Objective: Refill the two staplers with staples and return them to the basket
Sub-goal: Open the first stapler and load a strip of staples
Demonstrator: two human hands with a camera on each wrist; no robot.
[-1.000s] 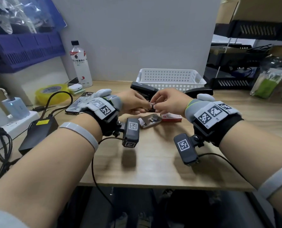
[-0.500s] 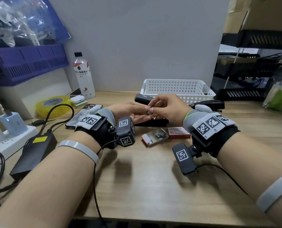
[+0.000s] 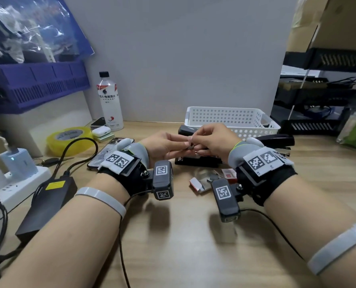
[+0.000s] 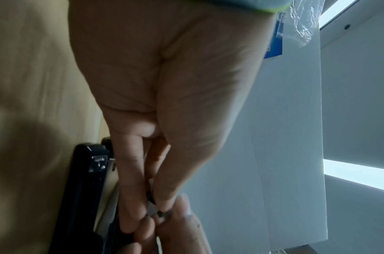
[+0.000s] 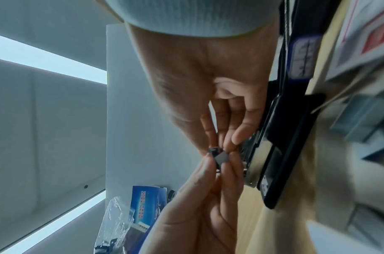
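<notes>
- Head view: a small grey strip of staples is being pinched between the fingertips of the left hand and the right hand, raised just above the opened stapler lying on the wooden desk
- Right wrist view: the strip is being gripped at both ends, thumb and forefinger of each hand being curled onto it; the stapler's exposed metal channel is being shown just beside the fingers
- Left wrist view: the left hand is being shown closed on the same small piece, with the stapler's black base beside it on the desk
- The second stapler is being left on the desk just in front of the white basket; neither stapler is lying inside it, so the refilling is being judged as only begun
- An opened staple box and a red one are lying near the right wrist
- Risks being judged from here: the strip is short and brittle, so it is likely to be snapped or dropped if the two pinches are pulled unevenly
- If it is being lowered tilted or legs upward, the channel is likely to be jammed
- The stapler is not being steadied by either hand, so it could be nudged by a wrist-mounted camera or its cable
</notes>
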